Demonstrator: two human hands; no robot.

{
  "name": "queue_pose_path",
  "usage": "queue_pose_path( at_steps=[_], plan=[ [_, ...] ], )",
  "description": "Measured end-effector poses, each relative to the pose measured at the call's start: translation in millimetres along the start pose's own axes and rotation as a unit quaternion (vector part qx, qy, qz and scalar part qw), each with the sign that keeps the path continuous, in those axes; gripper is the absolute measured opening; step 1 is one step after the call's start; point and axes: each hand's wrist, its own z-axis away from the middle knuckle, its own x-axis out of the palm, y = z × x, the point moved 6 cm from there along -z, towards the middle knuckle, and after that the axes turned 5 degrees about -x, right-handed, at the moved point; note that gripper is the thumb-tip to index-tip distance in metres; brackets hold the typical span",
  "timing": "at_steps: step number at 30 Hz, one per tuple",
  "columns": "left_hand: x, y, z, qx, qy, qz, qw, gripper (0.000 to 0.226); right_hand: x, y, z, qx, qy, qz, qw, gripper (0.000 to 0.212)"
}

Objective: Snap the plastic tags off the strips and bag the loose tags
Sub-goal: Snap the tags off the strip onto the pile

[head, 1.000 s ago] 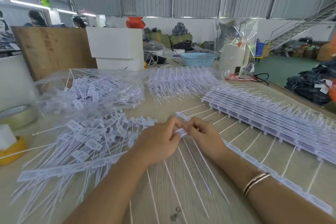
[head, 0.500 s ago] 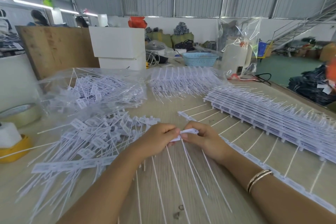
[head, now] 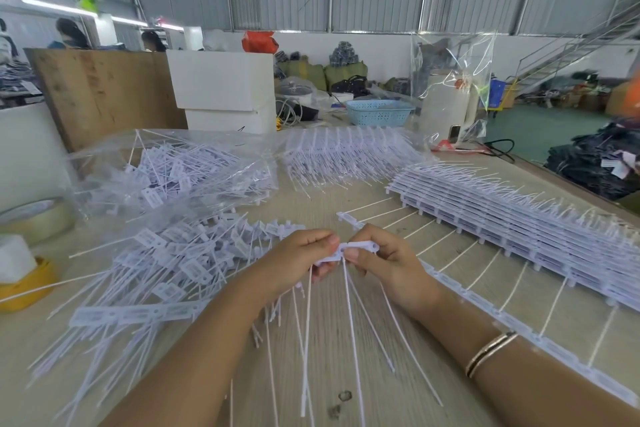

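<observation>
Snapping mid-table: left hand and right hand each pinched the short strip piece. Loose tags piled left, bag part-filled, stacked strips untouched right.

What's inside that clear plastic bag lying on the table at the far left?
The clear bag holds loose white tags with thin tails, jumbled together. Those at the bottom are covered by the ones above.

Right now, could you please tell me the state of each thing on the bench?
Left hand: pinching the strip piece.
Right hand: pinching the same piece.
Strip piece: lifted, bent between the hands.
Long strip: flat, tags attached.
Stacked strips: unbroken.
Loose tags: heaped, unbagged.
Bag: lying flat, holding tags.
</observation>
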Motion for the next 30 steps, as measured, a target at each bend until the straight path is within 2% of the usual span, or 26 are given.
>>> queue_pose_path(
  at_steps=[7,11,14,17,21,25,26,28,30],
  plan=[
    [8,7,3,0.013,-0.037,0.068,0.997,0.031,4,-9,-1,-0.007,0.023,-0.030,0.999,0.020],
    [6,6,4,0.008,-0.024,0.105,0.994,0.040,4,-14,-1,-0.043,0.061,0.070,0.995,0.017],
    [7,5,4,0.004,-0.021,0.125,0.992,0.035,3,-22,-1,-0.103,0.084,0.164,0.977,0.018],
    [7,4,3,0.001,-0.022,0.138,0.990,0.039,2,-18,-1,-0.075,0.089,0.090,0.989,0.018],
    [10,-1,1,0.004,-0.034,0.124,0.992,0.031,5,-13,-2,-0.035,0.065,-0.029,0.997,0.015],
    [-6,-4,-1,0.012,0.007,0.202,0.979,0.034,-14,-3,-4,0.017,0.126,-0.124,0.984,0.015],
    [-12,-3,-1,0.020,0.025,0.213,0.976,0.034,-16,-1,-4,0.027,0.114,-0.093,0.989,0.016],
    [-15,-2,-1,0.034,0.044,0.202,0.978,0.034,-14,5,-4,0.039,0.050,0.087,0.994,0.022],
    [-10,-2,-1,0.032,0.026,0.179,0.983,0.030,-12,12,-8,0.033,0.026,0.243,0.969,0.021]
  ],
)
